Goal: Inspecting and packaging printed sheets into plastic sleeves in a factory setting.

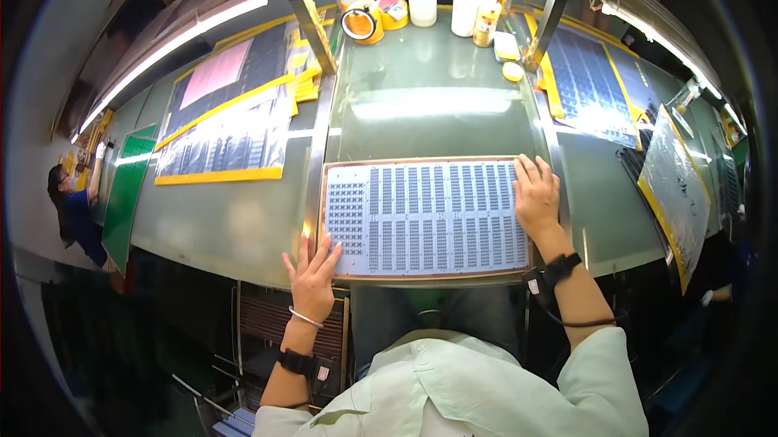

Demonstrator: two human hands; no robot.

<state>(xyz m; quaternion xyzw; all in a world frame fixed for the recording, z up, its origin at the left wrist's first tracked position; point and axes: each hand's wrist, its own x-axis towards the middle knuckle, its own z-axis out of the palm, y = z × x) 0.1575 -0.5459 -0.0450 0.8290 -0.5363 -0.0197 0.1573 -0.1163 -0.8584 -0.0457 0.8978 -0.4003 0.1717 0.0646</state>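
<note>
A rectangular circuit board panel [405, 218], pale blue with rows of small dark marks and a copper-brown border, lies flat at the near edge of the glass-topped table. My left hand [312, 281] touches its lower left corner, fingers stretched and spread. At the upper right corner, my right hand [536, 194] rests along the edge, its fingers extended with the tips over the border. Neither hand wraps round the panel. The underside of both hands is hidden.
White bottles [422, 0] and an orange tape roll [362, 22] stand at the back. Metal posts [301, 12] rise on both sides. Yellow-edged film sheets [223, 141] lie left, more [592, 81] right. At far left, a person [77, 202] is beside a green panel [130, 186].
</note>
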